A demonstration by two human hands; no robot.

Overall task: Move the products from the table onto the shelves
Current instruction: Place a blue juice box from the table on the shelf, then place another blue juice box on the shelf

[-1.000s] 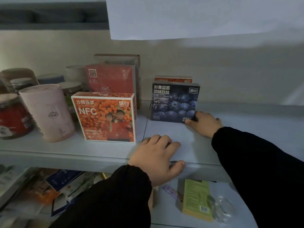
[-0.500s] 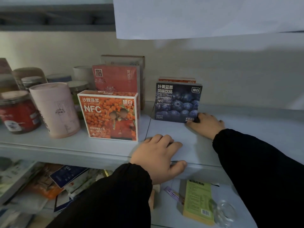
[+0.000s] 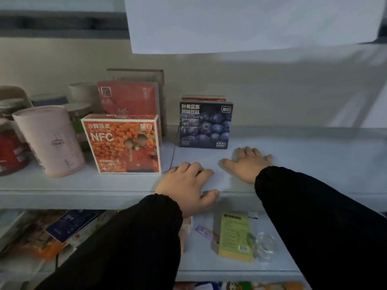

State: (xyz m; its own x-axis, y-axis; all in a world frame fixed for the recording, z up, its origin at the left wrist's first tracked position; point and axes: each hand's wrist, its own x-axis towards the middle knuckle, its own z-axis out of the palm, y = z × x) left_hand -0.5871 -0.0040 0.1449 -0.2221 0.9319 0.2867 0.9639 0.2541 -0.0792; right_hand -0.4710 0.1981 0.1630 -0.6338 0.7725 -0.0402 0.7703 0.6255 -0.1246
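Pale shelf board (image 3: 303, 155) spans the full width, with the lower shelf (image 3: 201, 266) under it. A white sheet (image 3: 251, 21) hangs from above over the top middle and right. The left sleeve (image 3: 129, 243) and right sleeve (image 3: 324, 216), both black, come in from the bottom.

The orange NFC box (image 3: 121, 143) stands upright near the front edge, left of centre. The pink canister (image 3: 49, 139) is upright just left of it, and a red jar (image 3: 10, 151) sits at the far left (partly cut off). A red box (image 3: 127, 97) stands behind the orange one.

The blueberry box (image 3: 206, 125) is upright further back on the shelf board, right of the orange NFC box with a gap between them.

The right hand (image 3: 249, 164) is flat, palm down, fingers spread on the board. It lies just front-right of the blueberry box, not touching it, and holds nothing. The left hand (image 3: 186, 185) is palm down at the front edge, beside the orange NFC box's lower right corner. Its fingers are loosely bent on top, thumb at the lip, nothing in it.

A green-yellow box (image 3: 235, 235) lies flat on the lower shelf, with a clear plastic item (image 3: 263, 245) at its right side.
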